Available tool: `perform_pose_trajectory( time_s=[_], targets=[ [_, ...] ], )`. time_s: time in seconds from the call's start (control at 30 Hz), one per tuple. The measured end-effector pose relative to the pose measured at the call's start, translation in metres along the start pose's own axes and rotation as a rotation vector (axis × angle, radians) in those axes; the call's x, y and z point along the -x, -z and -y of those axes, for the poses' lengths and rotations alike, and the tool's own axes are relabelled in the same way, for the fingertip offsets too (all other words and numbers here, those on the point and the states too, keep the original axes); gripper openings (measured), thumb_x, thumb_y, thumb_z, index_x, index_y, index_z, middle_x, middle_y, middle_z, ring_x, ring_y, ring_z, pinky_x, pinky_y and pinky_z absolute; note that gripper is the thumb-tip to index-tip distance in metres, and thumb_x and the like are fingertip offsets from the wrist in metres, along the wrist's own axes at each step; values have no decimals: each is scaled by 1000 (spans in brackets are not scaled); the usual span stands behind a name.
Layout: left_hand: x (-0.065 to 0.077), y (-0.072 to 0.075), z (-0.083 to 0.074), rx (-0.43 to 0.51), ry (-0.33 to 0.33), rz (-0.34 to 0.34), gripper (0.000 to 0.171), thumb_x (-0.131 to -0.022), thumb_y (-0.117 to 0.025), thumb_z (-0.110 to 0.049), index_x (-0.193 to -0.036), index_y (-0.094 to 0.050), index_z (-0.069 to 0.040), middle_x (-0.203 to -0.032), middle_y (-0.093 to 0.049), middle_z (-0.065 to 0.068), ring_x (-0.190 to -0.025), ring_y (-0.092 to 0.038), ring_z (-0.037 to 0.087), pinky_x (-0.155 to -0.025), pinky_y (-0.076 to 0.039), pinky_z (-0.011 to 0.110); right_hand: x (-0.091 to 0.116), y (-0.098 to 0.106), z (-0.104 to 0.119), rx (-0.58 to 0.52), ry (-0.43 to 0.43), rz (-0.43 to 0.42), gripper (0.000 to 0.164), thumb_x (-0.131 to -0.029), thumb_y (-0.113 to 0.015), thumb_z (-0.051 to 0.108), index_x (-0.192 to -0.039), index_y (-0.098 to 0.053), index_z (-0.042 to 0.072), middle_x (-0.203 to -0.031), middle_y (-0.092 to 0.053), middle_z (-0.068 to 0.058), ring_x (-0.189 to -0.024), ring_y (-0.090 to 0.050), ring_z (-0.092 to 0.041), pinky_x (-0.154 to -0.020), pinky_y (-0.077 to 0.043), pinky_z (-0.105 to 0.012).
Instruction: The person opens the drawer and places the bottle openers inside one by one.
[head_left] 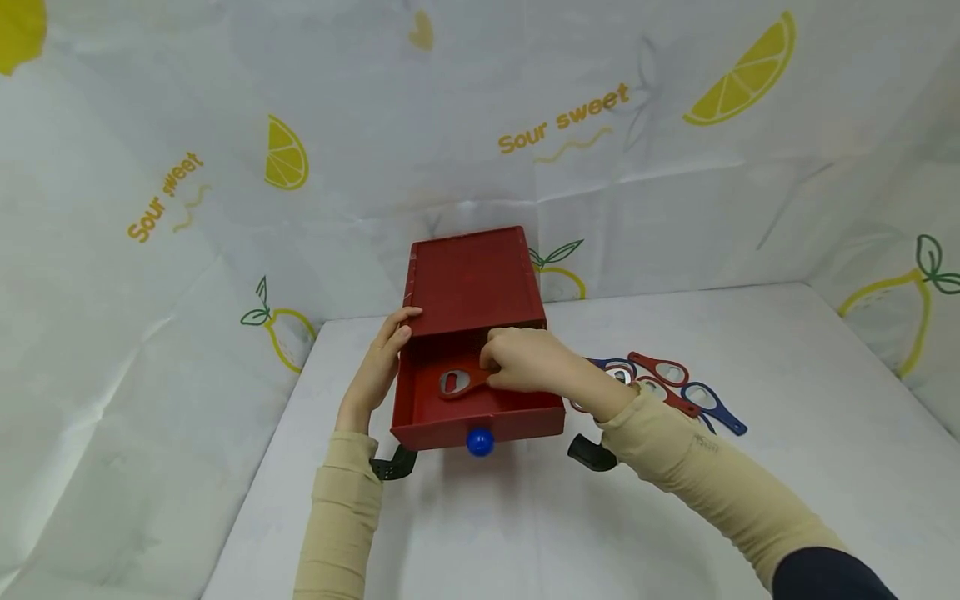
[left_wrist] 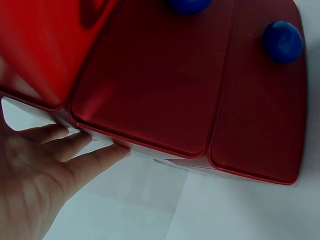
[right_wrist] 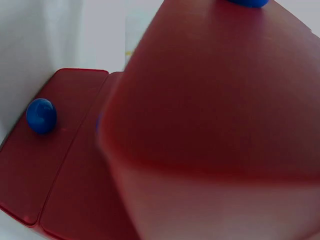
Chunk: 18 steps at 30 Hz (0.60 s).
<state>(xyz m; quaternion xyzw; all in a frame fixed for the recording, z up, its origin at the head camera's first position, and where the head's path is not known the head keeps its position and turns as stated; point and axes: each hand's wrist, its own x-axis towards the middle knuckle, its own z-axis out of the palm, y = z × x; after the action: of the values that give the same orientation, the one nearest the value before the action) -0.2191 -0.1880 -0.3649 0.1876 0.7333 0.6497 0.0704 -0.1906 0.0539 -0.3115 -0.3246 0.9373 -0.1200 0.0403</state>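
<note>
Beige sleeves [head_left: 712, 467] cover my forearms at the near edge of the view, with dark cloth [head_left: 825, 573] further up the right one. Beyond them stands a red drawer cabinet [head_left: 476, 279], its top drawer [head_left: 517, 427] standing out with a blue knob [head_left: 480, 442] towards me. Inside that drawer my right hand [head_left: 528, 358] has its fingers curled, pinching the handle of a red bottle opener [head_left: 471, 379]; the ringed metal end points left, though I cannot tell whether it touches the bottom. My left hand [head_left: 377, 364] lies against the cabinet's left side, fingers fairly straight, gripping nothing. Two lower drawers [left_wrist: 150, 80] are closed. Right of the cabinet, partly hidden by my right forearm, other red and blue bottle openers [head_left: 678, 403] lie overlapping on the white surface [head_left: 465, 542]. Behind hangs a white sheet [head_left: 375, 83] printed with lemons and "Sour sweet".
</note>
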Motion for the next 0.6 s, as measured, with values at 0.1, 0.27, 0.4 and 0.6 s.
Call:
perform_pose_trajectory(
  time_s=[0.1, 0.27, 0.4, 0.6],
  targets=[
    [0, -2, -2, -9, 2, -5, 33, -101, -27, -15, -133, -35, -21, -145, -24, 10, -127, -29, 22, -107, -25, 44, -5, -2, 3, -10, 1, 29, 20, -83, -67, 23, -99, -72, 14, -97, -64, -1, -87, -59, -14, -74, -50, -34],
    [-3, 1, 6, 9, 3, -5, 32, -102, -28, -14, -131, -36, -21, -141, -27, 6, -126, -30, 20, -107, -25, 44, -12, -6, 5, -34, -3, 63, 21, -83, -68, 24, -101, -71, 15, -100, -63, -2, -90, -59, -15, -74, -50, -34],
    [-6, 6, 14, 7, -8, -13, 32, -101, -32, -23, -132, -36, -22, -140, -29, 3, -126, -31, 20, -107, -26, 45, -15, -8, 5, -44, 5, 58, 21, -83, -68, 24, -102, -70, 15, -101, -64, -1, -92, -59, -14, -76, -50, -33],
    [-7, 8, 19, 1, -22, -11, 36, -98, -38, -34, -133, -36, -23, -139, -29, 2, -126, -32, 21, -105, -28, 46, -16, -9, 5, -56, -3, 52, 21, -83, -67, 23, -104, -69, 17, -102, -64, -1, -92, -58, -14, -77, -50, -34]
  ],
)
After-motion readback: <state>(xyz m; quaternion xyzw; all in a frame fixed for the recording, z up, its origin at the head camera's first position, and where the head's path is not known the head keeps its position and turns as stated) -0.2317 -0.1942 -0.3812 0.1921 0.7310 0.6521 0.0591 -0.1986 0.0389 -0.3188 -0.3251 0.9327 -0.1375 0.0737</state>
